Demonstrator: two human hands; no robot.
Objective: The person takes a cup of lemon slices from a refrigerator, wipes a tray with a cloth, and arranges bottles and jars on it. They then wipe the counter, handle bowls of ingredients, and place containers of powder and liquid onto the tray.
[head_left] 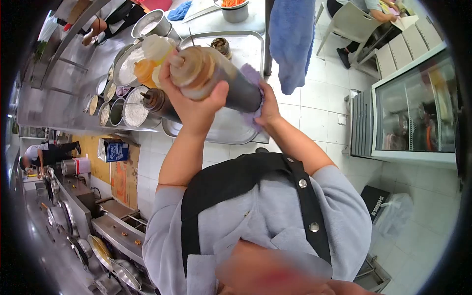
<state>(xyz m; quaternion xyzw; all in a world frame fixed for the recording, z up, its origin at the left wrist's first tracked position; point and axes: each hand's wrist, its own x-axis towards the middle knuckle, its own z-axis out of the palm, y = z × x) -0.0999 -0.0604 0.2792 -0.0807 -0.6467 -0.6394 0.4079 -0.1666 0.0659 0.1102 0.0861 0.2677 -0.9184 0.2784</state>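
My left hand (194, 105) is closed around the neck end of a large squeeze bottle (233, 83) filled with dark sauce. The bottle is tilted, its nozzle pointing toward the upper left and its base to the right. A purple cloth (251, 73) is in my right hand (269, 105), pressed against the bottle's base; some fingers are hidden behind it. Just left of my left hand is another dark sauce bottle (155, 101). Bottles with orange (145, 70) and pale yellow (156, 48) contents sit beyond it.
A metal tray (226, 135) lies beneath the bottle. Several containers of powder and chopped ingredients (135, 113) crowd the counter to the left. A blue towel (293, 44) hangs ahead. A glass-door fridge (415, 108) stands right. Stove pans (101, 248) are lower left; other people work nearby.
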